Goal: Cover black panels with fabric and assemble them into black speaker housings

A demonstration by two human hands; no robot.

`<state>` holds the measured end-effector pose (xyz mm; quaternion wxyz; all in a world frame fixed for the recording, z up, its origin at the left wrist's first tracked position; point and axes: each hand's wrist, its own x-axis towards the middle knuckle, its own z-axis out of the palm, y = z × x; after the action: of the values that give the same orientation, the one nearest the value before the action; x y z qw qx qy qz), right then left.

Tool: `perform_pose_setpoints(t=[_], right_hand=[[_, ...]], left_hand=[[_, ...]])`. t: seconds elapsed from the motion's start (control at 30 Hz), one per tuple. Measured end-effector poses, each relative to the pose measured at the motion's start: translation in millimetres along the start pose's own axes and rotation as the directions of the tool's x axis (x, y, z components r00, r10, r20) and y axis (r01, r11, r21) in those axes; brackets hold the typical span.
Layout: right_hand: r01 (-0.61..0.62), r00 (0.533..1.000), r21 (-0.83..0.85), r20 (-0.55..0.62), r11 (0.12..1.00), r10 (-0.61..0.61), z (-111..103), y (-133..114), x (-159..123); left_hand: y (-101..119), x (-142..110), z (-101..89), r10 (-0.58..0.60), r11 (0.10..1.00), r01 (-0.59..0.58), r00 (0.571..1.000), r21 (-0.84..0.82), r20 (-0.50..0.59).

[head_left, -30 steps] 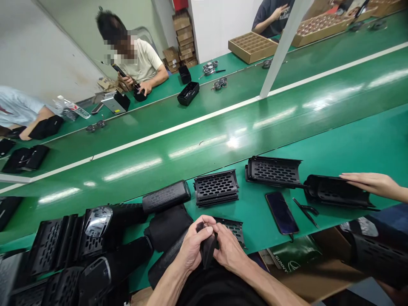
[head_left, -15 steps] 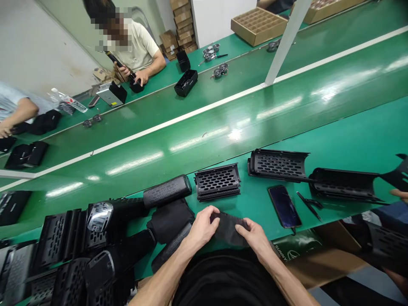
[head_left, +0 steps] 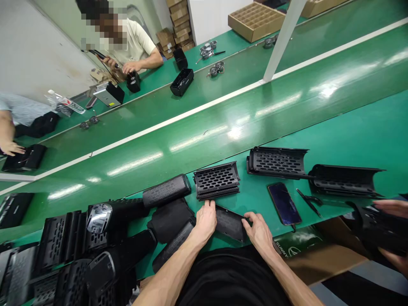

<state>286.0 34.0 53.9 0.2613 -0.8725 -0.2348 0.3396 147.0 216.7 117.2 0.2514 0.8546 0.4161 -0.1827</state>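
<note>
A dark curved panel [head_left: 230, 224] is at the bench's near edge, between my hands. My left hand [head_left: 205, 220] grips its left end, fingers together and pointing away from me. At the opposite end, my right hand [head_left: 257, 229] holds the edge with thumb and fingertips. Just beyond my left fingertips sits a stack of black slotted grille panels [head_left: 216, 180]. Left of that stack is a black rounded speaker-like body [head_left: 167, 190], with a folded black cloth [head_left: 170, 219] below it.
More slotted panels [head_left: 279, 162] and a phone [head_left: 284, 204] are to the right, beside black tweezers [head_left: 309, 202]. Black housings [head_left: 116, 214] crowd the left. A co-worker's hand [head_left: 390, 208] is at far right. Across the green belt, a person [head_left: 137, 44] handles a black box.
My left hand has moved slightly away from me, and the dark panel now shows more of its face. At far right, the co-worker's slotted panel has come lower.
</note>
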Motion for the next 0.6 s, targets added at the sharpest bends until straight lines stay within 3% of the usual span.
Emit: perform_pose_setpoints(t=[0.17,0.33,0.5,0.6], right_hand=[[0.086,0.995,0.182,0.031,0.98,-0.093,-11,10,5],[0.054,0.996,0.453,0.044,0.89,-0.083,-39,15,4],[-0.078,0.996,0.661,0.081,0.746,0.033,-66,2,-4],[-0.129,0.991,0.723,0.118,0.679,0.062,-76,-10,-10]], left_hand=[[-3,2,5.4,-0.001,0.995,0.003,1.0,-0.103,0.015],[-5,-8,-6.4,0.062,0.918,-0.051,0.998,-0.393,0.013],[-2,-21,-16.8,0.099,0.652,0.041,0.986,-0.757,0.138],[1,-28,-23.5,0.12,0.472,0.072,0.982,-0.879,0.145]])
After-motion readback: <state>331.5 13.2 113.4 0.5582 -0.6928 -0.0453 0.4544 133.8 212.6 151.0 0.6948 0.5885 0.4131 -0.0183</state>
